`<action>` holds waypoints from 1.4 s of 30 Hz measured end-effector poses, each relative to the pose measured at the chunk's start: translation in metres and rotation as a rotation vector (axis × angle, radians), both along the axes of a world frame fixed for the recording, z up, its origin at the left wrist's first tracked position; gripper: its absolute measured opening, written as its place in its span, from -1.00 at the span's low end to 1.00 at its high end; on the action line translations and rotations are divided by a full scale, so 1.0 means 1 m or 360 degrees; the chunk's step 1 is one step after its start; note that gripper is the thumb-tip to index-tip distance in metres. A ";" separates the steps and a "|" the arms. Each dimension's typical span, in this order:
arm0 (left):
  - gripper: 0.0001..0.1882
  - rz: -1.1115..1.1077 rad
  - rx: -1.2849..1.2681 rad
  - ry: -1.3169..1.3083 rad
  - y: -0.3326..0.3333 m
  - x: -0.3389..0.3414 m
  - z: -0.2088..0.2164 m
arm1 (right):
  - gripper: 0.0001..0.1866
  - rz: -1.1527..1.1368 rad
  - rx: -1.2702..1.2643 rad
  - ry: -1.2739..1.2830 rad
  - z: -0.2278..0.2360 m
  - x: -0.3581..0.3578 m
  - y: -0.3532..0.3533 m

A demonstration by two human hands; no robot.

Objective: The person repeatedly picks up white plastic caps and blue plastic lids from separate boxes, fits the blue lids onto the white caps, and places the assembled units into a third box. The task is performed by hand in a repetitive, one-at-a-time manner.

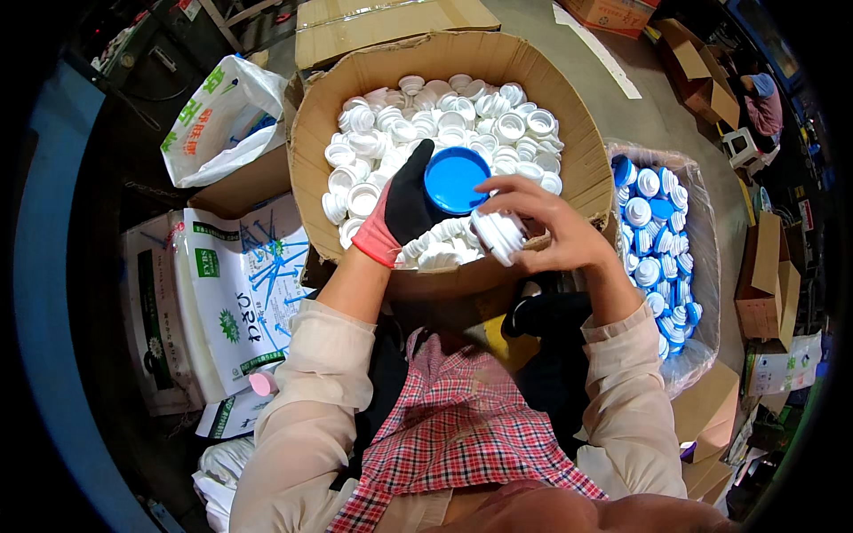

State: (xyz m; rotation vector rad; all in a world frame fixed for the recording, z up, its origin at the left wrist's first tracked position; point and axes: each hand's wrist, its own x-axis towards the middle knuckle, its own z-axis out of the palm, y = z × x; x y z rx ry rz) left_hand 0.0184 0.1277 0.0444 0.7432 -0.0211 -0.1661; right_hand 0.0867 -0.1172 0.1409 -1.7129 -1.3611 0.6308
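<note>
Left fingers (421, 162), gloved, clasp a round blue cap (457, 182). Right fingers (515, 184), bare, pinch a ridged white cap (499, 236) just beside it. Below both: carton (313, 160) of white caps (510, 127).

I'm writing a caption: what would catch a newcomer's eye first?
A round, bright blue plastic disc sits near centre in the black-gloved left hand. Around it, ridged white plastic parts crowd a brown cardboard box. Blue and white plastic pieces fill another container, right.

Free air abv far white caps (453, 105), carton wall (579, 133) all rnd
</note>
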 end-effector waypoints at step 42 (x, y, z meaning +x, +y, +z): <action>-0.34 0.0548 0.0634 -0.0418 -0.038 -0.029 0.054 | -0.37 -0.0744 0.0486 -0.0603 -0.002 -0.030 0.048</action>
